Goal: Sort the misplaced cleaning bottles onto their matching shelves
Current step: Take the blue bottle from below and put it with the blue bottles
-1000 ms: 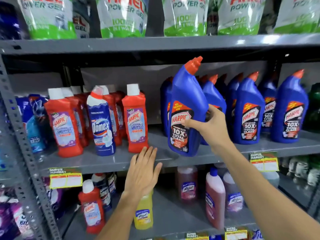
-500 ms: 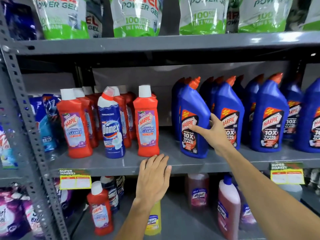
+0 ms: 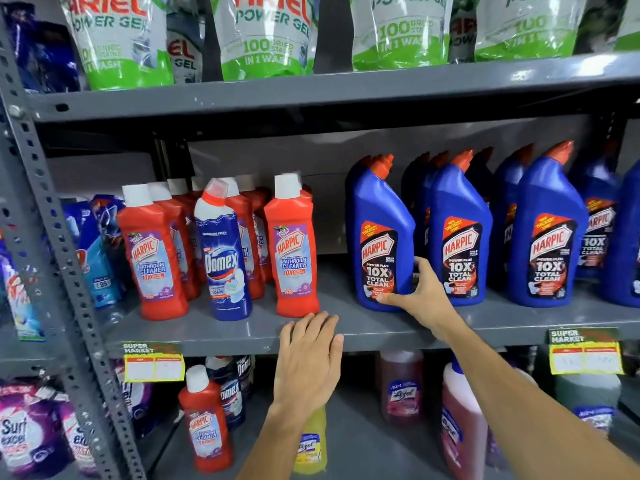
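R hand [image 3: 420, 296] fingers spread, loosely wrapped round base of blue Harpic bottle [image 3: 379, 233]. L hand [image 3: 308, 358] flat, fingers together on shelf edge [image 3: 381, 332]; Domex bottle [image 3: 221, 251] up-left of it.

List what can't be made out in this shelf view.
- Yellow bottle, head view: top hidden behind the left hand.
- Price tags: printing too blurred to read.
- Rear red Harpic bottles: labels blocked by the front row.
- Ariel pouches: tops cut off by the upper edge.
- Blue Harpic bottle: lower right corner covered by the right hand.
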{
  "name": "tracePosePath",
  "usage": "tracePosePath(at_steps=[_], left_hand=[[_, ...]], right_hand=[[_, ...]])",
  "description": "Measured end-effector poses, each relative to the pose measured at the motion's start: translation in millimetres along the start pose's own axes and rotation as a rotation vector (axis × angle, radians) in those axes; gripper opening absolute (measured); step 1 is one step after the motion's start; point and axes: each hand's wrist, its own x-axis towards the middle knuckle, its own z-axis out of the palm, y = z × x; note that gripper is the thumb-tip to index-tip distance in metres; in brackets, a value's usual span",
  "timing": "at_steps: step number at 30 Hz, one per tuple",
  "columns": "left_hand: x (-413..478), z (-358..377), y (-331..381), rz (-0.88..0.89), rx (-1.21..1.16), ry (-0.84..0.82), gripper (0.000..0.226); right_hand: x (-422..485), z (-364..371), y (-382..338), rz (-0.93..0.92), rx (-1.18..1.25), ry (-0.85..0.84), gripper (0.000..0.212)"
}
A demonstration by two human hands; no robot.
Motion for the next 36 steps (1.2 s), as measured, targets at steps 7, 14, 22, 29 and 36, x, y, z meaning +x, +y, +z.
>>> tracePosePath(at_steps=[7,14,22,29,36], left_hand=[[0,-1,2,-0.017,0.002,-0.018,0.045],[-1,0,3,-0.023,0.006,-0.025,0.045],[0,-1,4,-0.025,-0.008,-0.035,0.047],[-1,-2,3,-0.020,-0.012,-0.030,0.047],[-1,-2,3,-0.045,-0.021,-0.045,0.047]], right_hand=[[4,-2,7,-0.008,-0.041,-0.030,0.083],[5,0,12,-0.011,-0.048,-0.007,0.078],[5,1,9,-0.009,-0.068,-0.044,0.076],[3,2,6,-0.013,-0.097,-0.039,0.072],[4,1,6,-0.008,-0.104,-0.047,0.073]])
